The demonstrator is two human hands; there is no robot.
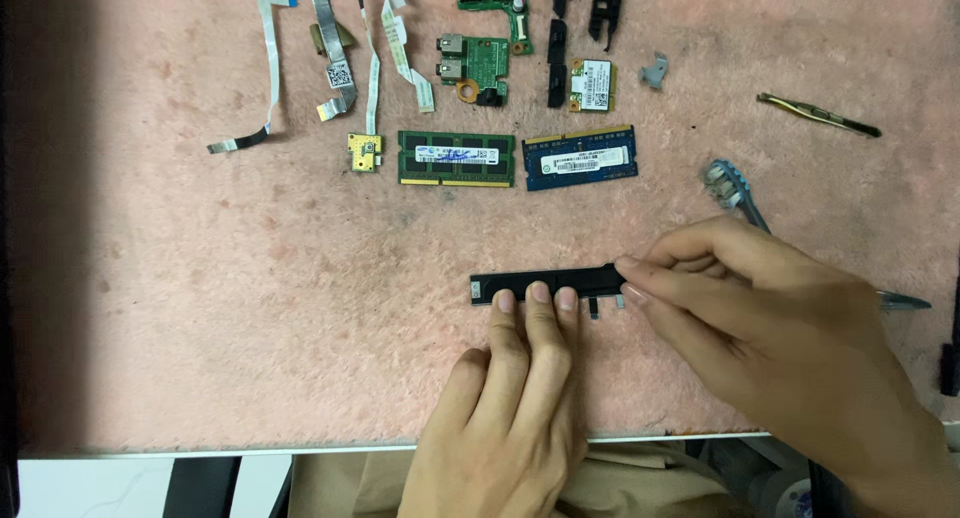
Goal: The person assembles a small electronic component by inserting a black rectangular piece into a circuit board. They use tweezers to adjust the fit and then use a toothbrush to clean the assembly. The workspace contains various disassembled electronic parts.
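Observation:
A long flat black strip part (545, 279) lies on the pink mat (250, 308) in front of me. My left hand (510, 408) presses three fingertips onto its near edge, holding it down. My right hand (770, 328) comes in from the right and pinches the strip's right end between its fingertips. Small tabs stick out under the strip near that end.
At the back lie a green memory module (457, 158), a blue memory module (580, 158), small green circuit boards (480, 58), several white ribbon cables (340, 58), black brackets (557, 48) and tweezers (818, 115). A toothbrush (735, 190) runs under my right hand. The mat's front edge is near my wrists.

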